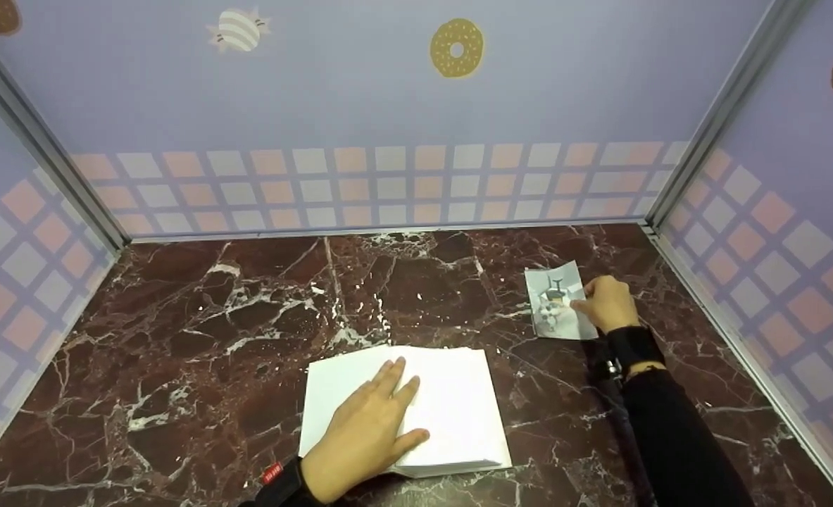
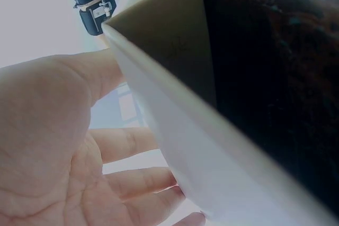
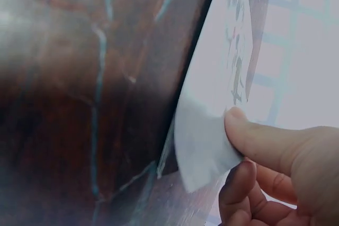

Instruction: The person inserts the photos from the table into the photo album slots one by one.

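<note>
An open book with blank white pages (image 1: 455,408) lies on the dark marbled table. My left hand (image 1: 370,422) rests flat across its middle, fingers straight and thumb spread onto the right page; the left wrist view shows the palm (image 2: 47,141) beside the page edges. Off to the right, my right hand (image 1: 610,303) pinches the right edge of a small printed sheet of paper (image 1: 550,296) with a grey picture on it. Seen from the right wrist, thumb and curled forefinger hold the bent corner of the paper (image 3: 204,146), which is lifted off the table there.
The table (image 1: 198,394) has a reddish-brown surface with white veins. A lilac back wall (image 1: 353,91) with checks and sweets printed on it stands behind, and side panels (image 1: 796,232) close in left and right. Each wrist wears a black band (image 1: 634,345).
</note>
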A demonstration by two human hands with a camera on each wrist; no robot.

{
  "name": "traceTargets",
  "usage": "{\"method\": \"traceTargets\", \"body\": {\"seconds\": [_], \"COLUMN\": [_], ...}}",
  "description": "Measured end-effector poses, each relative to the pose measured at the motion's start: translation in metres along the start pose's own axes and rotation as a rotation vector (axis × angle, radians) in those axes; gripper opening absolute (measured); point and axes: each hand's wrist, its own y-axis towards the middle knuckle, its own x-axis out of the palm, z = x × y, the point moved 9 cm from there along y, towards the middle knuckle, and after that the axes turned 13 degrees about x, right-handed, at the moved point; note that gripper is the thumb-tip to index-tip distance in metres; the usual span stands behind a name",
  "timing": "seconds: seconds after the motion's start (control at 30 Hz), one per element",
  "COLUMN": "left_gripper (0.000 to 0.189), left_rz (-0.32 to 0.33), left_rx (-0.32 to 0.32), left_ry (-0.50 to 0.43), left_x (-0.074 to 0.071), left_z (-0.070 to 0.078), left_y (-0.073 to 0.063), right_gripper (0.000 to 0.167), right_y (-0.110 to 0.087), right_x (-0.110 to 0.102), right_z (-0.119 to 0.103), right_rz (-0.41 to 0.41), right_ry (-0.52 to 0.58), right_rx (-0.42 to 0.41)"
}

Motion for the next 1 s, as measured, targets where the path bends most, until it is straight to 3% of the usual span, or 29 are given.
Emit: {"method": "traceTargets", "body": {"seconds": [0.23, 0.4, 1.0], "left_gripper": [0.073, 0.073, 0.072], "left_rz": [-0.006, -0.002, 0.01], "left_rx": [0.002, 0.001, 0.014], "left_ry": [0.009, 0.011, 0.017], "left_x": [0.0, 0.0, -0.002], "left_z": [0.0, 0.0, 0.001], "left_y": [0.0, 0.0, -0.001], "right_gripper": [0.024, 0.032, 0.034], "right_y": [-0.001, 0.0, -0.012], "right_x": [-0.004, -0.007, -0.03], "right_z": [0.0, 0.002, 0.001], "right_rz": [0.013, 0.013, -0.057], "right_ry": [-0.002, 0.001, 0.081], "right_rx": [0.001, -0.013, -0.064]}}
